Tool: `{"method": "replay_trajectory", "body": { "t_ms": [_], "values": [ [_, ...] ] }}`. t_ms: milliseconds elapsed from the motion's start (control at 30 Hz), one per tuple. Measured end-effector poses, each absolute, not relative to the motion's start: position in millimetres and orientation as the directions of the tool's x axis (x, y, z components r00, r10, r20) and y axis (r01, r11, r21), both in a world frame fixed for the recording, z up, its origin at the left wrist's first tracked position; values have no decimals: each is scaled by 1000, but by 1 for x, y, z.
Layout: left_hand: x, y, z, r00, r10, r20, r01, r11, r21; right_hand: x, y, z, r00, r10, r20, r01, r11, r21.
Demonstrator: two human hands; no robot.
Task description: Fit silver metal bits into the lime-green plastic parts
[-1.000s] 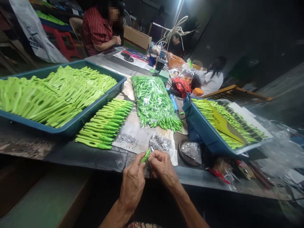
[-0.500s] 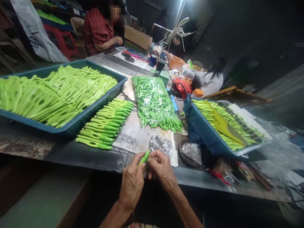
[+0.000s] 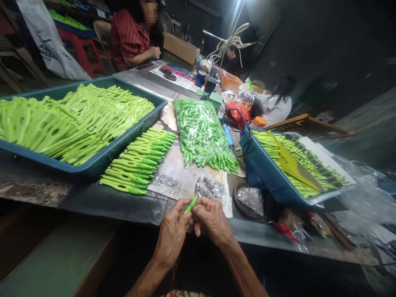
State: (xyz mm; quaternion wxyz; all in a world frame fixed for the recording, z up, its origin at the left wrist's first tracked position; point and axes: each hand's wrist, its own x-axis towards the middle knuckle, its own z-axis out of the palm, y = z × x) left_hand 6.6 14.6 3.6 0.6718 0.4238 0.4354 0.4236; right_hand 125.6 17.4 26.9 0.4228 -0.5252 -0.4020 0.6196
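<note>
Between the thumb and fingers of my left hand (image 3: 173, 231) is a small pointed green plastic piece (image 3: 191, 204), its tip angled up to the right. My right hand (image 3: 214, 220) is closed in a pinch against the near side of that piece; whatever its fingertips hold is hidden. Just beyond my hands lies a clear bag of small metal parts (image 3: 208, 189). Further back rests a big clear bag (image 3: 204, 132) full of similar green pieces. Left of it, light-green handles with darker green ends (image 3: 136, 163) lie in a neat row.
A blue tray (image 3: 89, 161) heaped with light-green handles stands at left. At right is a blue bin (image 3: 262, 173) with more green parts and a yellow sheet. A round dish (image 3: 247, 201) holds a plastic bag near the table edge. A person in a red shirt (image 3: 128, 37) sits across.
My hands have shifted very slightly, and the left fingers cover more of the green piece. The view has moved a little; the things on the table have stayed put.
</note>
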Motion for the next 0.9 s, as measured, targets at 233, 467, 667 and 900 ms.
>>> {"method": "replay_trajectory", "body": {
  "t_ms": [233,467,667,900],
  "values": [
    [6,17,15,262,924,-278,-301,352,886,121,19,28,-79,953,-292,-137,-300,-944],
    [4,18,17,281,918,-278,-271,354,895,124,22,19,-84,947,-310,-229,-322,-919],
    [5,15,5,199,953,-227,-169,261,950,124,22,15,-84,944,-318,-250,-329,-911],
    [1,13,8,299,914,-276,-228,349,909,131,19,19,-148,950,-275,-208,-301,-930]
  ]
}}
